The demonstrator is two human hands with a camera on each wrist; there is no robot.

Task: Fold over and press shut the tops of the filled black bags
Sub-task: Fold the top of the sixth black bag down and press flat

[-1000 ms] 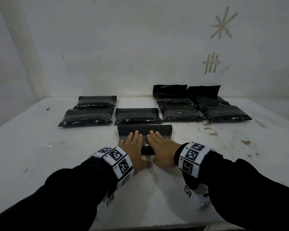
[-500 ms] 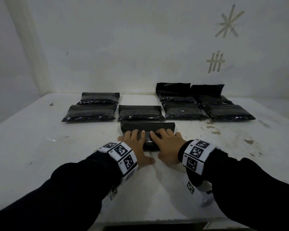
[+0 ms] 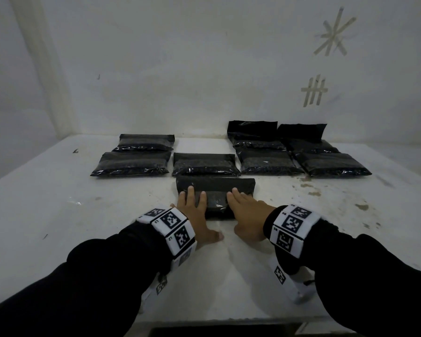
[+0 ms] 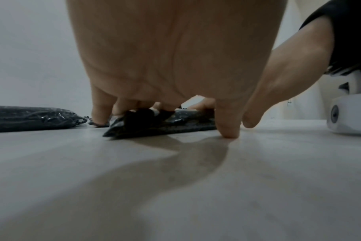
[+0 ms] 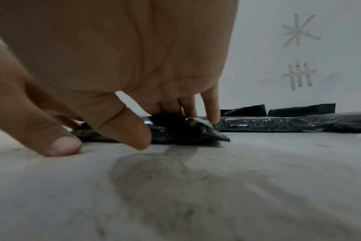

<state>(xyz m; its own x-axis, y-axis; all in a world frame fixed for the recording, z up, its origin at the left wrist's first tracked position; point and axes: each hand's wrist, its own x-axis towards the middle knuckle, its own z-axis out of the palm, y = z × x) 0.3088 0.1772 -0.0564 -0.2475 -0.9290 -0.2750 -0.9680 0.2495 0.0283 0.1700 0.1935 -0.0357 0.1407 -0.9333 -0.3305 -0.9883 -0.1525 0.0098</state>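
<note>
The nearest filled black bag (image 3: 215, 188) lies flat on the white table (image 3: 83, 215), its top folded over. My left hand (image 3: 192, 206) presses on the bag's left part with straight fingers. On the right part my right hand (image 3: 244, 206) lies flat in the same way. Both thumbs rest on the table in front of the bag. In the left wrist view the bag (image 4: 175, 125) is squeezed under the fingers of the left hand (image 4: 155, 65). From the right wrist the bag (image 5: 185, 132) shows beneath the right hand (image 5: 144, 57).
Three folded bags (image 3: 131, 164) lie behind and to the left. Several more (image 3: 333, 164) lie at the back right, two of them with upright tops (image 3: 253, 130) against the wall. Brown stains (image 3: 309, 186) mark the table on the right.
My hands have slid apart from the middle of the bag toward its two ends, and a gap shows between them. The bag has stayed in place.
</note>
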